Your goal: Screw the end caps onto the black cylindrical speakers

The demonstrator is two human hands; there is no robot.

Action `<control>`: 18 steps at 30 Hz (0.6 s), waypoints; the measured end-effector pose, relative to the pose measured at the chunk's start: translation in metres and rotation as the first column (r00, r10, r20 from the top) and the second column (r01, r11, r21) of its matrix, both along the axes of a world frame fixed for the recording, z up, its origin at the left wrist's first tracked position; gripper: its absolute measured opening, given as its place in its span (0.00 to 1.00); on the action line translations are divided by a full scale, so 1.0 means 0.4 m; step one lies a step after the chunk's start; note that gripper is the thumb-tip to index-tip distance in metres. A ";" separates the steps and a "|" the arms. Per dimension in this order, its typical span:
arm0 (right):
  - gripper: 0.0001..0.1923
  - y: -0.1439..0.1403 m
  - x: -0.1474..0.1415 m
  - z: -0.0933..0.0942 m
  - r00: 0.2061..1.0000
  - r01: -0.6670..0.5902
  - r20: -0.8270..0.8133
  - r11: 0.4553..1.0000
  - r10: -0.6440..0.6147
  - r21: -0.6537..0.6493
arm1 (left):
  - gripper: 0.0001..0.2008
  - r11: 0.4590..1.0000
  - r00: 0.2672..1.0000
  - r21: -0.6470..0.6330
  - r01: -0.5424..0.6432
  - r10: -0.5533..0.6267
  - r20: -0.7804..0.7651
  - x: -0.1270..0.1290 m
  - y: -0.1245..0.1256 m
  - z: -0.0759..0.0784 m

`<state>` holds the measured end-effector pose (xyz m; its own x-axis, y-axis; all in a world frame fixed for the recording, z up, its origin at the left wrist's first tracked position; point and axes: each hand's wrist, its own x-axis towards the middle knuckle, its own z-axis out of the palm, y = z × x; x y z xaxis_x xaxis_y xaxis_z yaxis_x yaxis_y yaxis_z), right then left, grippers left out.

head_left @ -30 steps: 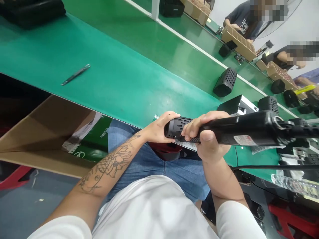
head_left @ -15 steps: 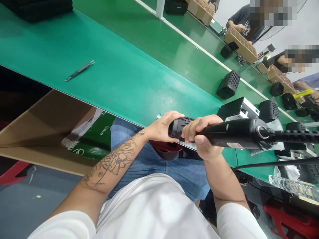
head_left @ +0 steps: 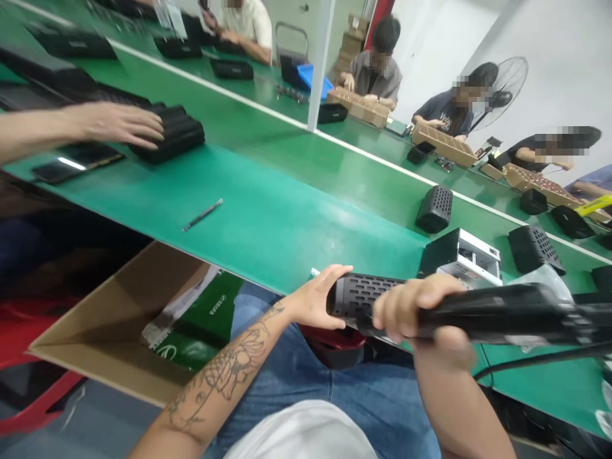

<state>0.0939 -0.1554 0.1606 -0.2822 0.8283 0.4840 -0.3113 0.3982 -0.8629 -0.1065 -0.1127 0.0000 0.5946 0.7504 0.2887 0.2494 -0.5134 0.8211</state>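
Note:
My left hand [head_left: 319, 299] is wrapped round one end of a black perforated housing [head_left: 366, 294], thumb on the near side and fingers over the far side. In my right hand [head_left: 425, 312] is a black corded electric screwdriver [head_left: 502, 312], lying nearly level, its cord end toward the right. The driver's front end lies close to the housing's right part; my fingers hide whether its tip touches. The housing is held above my lap at the front edge of the green table [head_left: 268, 236].
A pair of tweezers [head_left: 203, 215] lies on the table. A co-worker's hand [head_left: 124, 125] rests on black housings [head_left: 176, 134] at left. Right of my hands stand a black-and-white device [head_left: 466, 258] and a perforated housing [head_left: 435, 209]. An open carton [head_left: 115, 325] is below left.
The view has tilted up and shows more of the far side. My right hand and the screwdriver have shifted right along the housing, uncovering more of it. A co-worker's hand has appeared at left.

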 end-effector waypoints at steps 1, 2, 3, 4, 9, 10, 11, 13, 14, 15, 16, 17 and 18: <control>0.15 0.009 0.023 0.022 0.996 -0.042 -0.071 0.999 0.044 0.030 | 0.61 1.000 1.000 -0.017 -0.002 0.002 -0.022 -0.004 0.001 0.004; 0.14 0.019 0.050 0.040 0.988 -0.081 -0.124 0.995 0.088 0.061 | 0.60 0.999 0.999 -0.037 -0.015 0.014 -0.032 -0.009 0.001 0.008; 0.14 0.030 0.077 0.053 0.979 -0.113 -0.159 0.990 0.124 0.080 | 0.58 0.998 0.999 -0.058 -0.034 0.032 -0.034 -0.015 0.002 0.011; 0.14 0.039 0.102 0.060 0.971 -0.137 -0.187 0.988 0.149 0.077 | 0.56 0.995 0.998 -0.077 -0.060 0.057 -0.033 -0.023 0.003 0.014; 0.15 0.052 0.155 -0.017 0.890 -0.265 -0.409 0.959 0.204 -0.098 | 0.51 0.926 0.941 -0.179 -0.333 0.339 0.002 -0.062 0.088 0.022; 0.14 0.055 0.148 -0.053 0.866 -0.325 -0.439 0.936 0.239 -0.132 | 0.50 0.894 0.910 -0.200 -0.401 0.414 0.026 -0.062 0.130 0.027; 0.14 0.063 0.137 -0.093 0.847 -0.377 -0.462 0.910 0.264 -0.171 | 0.50 0.855 0.869 -0.215 -0.473 0.493 0.049 -0.056 0.181 0.033; 0.18 0.092 0.109 -0.174 0.840 -0.439 -0.482 0.836 0.251 -0.329 | 0.49 0.753 0.757 -0.204 -0.626 0.649 0.073 -0.023 0.303 0.053; 0.22 0.113 0.095 -0.212 0.840 -0.455 -0.493 0.787 0.225 -0.416 | 0.48 0.684 0.684 -0.185 -0.706 0.726 0.075 0.004 0.368 0.065; 0.25 0.135 0.082 -0.247 0.844 -0.460 -0.504 0.730 0.183 -0.506 | 0.47 0.635 0.632 -0.168 -0.754 0.771 0.078 0.036 0.433 0.077; 0.25 0.157 0.071 -0.279 0.849 -0.452 -0.504 0.706 0.155 -0.545 | 0.47 0.599 0.594 -0.157 -0.785 0.800 0.081 0.071 0.496 0.088; 0.26 0.176 0.061 -0.307 0.852 -0.446 -0.508 0.685 0.128 -0.576 | 0.48 0.568 0.563 -0.151 -0.809 0.823 0.078 0.108 0.554 0.097; 0.26 0.190 0.054 -0.331 0.854 -0.438 -0.511 0.669 0.100 -0.601 | 0.48 0.544 0.540 -0.149 -0.826 0.839 0.071 0.145 0.606 0.103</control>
